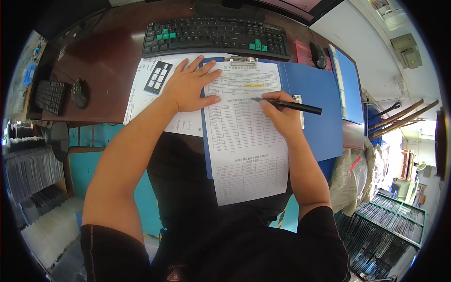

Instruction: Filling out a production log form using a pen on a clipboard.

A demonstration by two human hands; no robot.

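A black pen (300, 107) sits in the closed fingers of my right hand (282, 115), its tip over the upper middle of a printed form (249, 155). Tables fill the form, and one row near its top is marked yellow. Its lower part hangs past the desk edge over my lap. Under it lies an opened blue clipboard folder (317, 127) with a metal clip (241, 60) at the top. My left hand (190, 87) lies flat with fingers spread, its fingertips and thumb on the form's left edge. Beneath that hand are white sheets (141, 96) with handwriting.
Beyond the folder stands a black keyboard (216, 36) with some green keys. A black mouse (318, 55) rests at the right beside another blue folder (346, 87). A second mouse (80, 93) and keyboard (50, 96) are at the left. A black card with white squares (159, 76) lies on the sheets.
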